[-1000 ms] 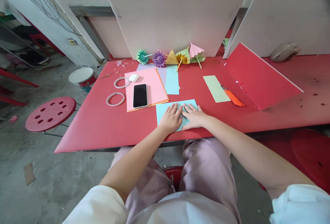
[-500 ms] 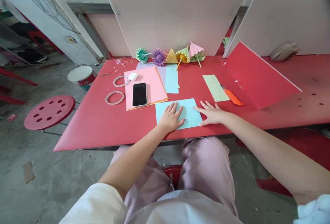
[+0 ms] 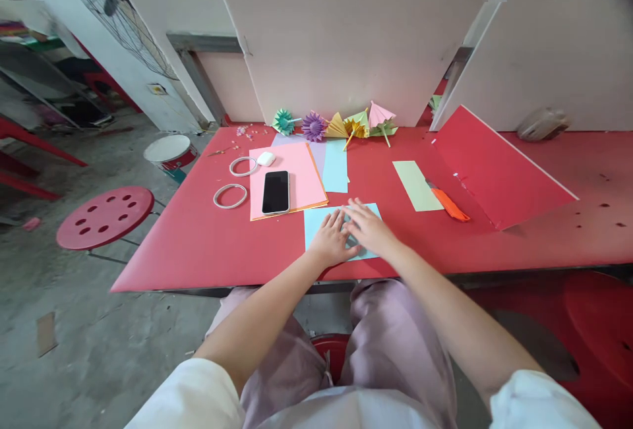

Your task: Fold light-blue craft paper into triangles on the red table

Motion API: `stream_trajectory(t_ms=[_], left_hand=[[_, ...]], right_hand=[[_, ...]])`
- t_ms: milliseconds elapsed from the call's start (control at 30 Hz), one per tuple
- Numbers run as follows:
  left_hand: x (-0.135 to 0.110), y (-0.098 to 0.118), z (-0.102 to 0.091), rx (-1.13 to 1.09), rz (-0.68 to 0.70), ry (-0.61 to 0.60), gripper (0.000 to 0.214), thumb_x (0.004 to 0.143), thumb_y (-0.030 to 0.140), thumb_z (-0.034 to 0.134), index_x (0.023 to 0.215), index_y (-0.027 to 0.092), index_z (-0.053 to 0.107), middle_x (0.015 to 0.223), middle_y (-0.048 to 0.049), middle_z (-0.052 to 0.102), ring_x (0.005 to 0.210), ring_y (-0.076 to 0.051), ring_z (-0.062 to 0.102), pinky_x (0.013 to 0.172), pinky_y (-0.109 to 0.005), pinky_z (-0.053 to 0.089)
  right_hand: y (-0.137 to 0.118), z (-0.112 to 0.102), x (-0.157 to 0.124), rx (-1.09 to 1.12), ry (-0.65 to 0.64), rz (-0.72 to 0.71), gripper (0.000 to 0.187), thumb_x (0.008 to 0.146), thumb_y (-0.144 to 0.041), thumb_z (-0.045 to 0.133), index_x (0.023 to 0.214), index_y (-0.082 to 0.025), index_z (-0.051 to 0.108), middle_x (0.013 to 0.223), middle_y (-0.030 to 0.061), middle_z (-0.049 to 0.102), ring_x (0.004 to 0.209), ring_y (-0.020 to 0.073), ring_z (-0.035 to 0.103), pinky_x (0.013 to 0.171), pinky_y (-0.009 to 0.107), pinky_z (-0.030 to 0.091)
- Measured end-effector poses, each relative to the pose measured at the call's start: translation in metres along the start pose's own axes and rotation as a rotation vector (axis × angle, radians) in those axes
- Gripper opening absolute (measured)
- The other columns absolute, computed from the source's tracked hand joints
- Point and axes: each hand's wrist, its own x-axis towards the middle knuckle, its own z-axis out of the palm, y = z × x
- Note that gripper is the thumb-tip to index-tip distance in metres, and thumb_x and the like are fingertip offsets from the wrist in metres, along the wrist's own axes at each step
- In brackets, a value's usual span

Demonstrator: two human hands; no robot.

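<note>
A light blue sheet of paper [image 3: 314, 223] lies on the red tabletop close to the front edge. My left hand [image 3: 332, 239] rests flat on its left half, fingers stretched out. Over the middle of the sheet is my right hand [image 3: 370, 226], fingers extended and its tips close to the left fingers; whether it presses on the paper or hovers I cannot tell. Neither hand holds anything. Between them, part of the sheet is hidden. Just beyond the left hand, a phone [image 3: 275, 192] lies on a stack of pink paper [image 3: 302, 175].
An orange utility knife [image 3: 450, 205] lies beside a pale green paper strip [image 3: 418, 186] at right, near a propped red board [image 3: 499, 169]. Two tape rings [image 3: 230, 196] and a white earbud case [image 3: 266, 159] are at left. Folded paper umbrellas [image 3: 313, 126] line the back wall.
My right hand has moved left from the sheet's right edge to its middle, beside the left hand. The left hand stays on the paper. The camera view has tilted up slightly.
</note>
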Motion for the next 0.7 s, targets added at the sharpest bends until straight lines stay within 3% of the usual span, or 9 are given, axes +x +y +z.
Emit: stream_trajectory(t_ms=[67, 167, 367, 533, 700], left_hand=[[0.000, 0.001, -0.001, -0.002, 0.012, 0.006, 0.074, 0.078, 0.050, 0.048, 0.138, 0.012, 0.027, 0.146, -0.0151, 0.022, 0.135, -0.029, 0.016, 0.108, -0.045, 0.015], [0.000, 0.001, -0.002, -0.002, 0.013, 0.012, 0.074, 0.079, 0.049, 0.046, 0.139, 0.012, 0.024, 0.146, -0.0146, 0.022, 0.135, -0.027, 0.018, 0.108, -0.044, 0.015], [0.000, -0.002, -0.002, 0.006, -0.013, -0.022, 0.076, 0.078, 0.049, 0.044, 0.138, 0.006, 0.026, 0.143, -0.0167, 0.029, 0.134, -0.028, 0.020, 0.108, -0.042, 0.018], [0.000, -0.006, 0.001, 0.031, -0.100, -0.004, 0.057, 0.087, 0.038, 0.032, 0.136, 0.008, 0.031, 0.142, -0.0143, 0.031, 0.132, -0.025, 0.025, 0.107, -0.041, 0.020], [-0.011, -0.021, 0.000, 0.062, -0.141, 0.005, 0.054, 0.088, 0.032, 0.032, 0.136, 0.007, 0.031, 0.143, -0.0155, 0.029, 0.133, -0.025, 0.023, 0.108, -0.044, 0.018]], right_hand=[[-0.013, 0.024, 0.008, -0.010, 0.022, -0.051, 0.049, 0.091, -0.037, 0.025, 0.136, -0.021, 0.035, 0.146, 0.0039, 0.027, 0.136, 0.0158, 0.015, 0.110, 0.038, 0.017], [-0.011, 0.042, 0.012, -0.015, 0.062, -0.012, 0.049, 0.092, -0.037, 0.020, 0.135, -0.019, 0.038, 0.144, 0.0060, 0.031, 0.134, 0.0155, 0.022, 0.109, 0.038, 0.017], [0.013, 0.038, 0.005, -0.154, 0.040, 0.019, 0.054, 0.091, -0.048, 0.021, 0.138, -0.025, 0.030, 0.145, 0.0038, 0.029, 0.134, 0.0174, 0.023, 0.109, 0.040, 0.016], [0.015, 0.037, 0.003, -0.253, 0.027, 0.059, 0.058, 0.089, -0.053, 0.018, 0.140, -0.025, 0.025, 0.146, 0.0034, 0.026, 0.134, 0.0182, 0.021, 0.109, 0.040, 0.013], [0.014, 0.040, 0.003, -0.287, 0.016, 0.075, 0.058, 0.090, -0.050, 0.021, 0.140, -0.022, 0.027, 0.147, 0.0040, 0.024, 0.135, 0.0185, 0.020, 0.109, 0.041, 0.012]])
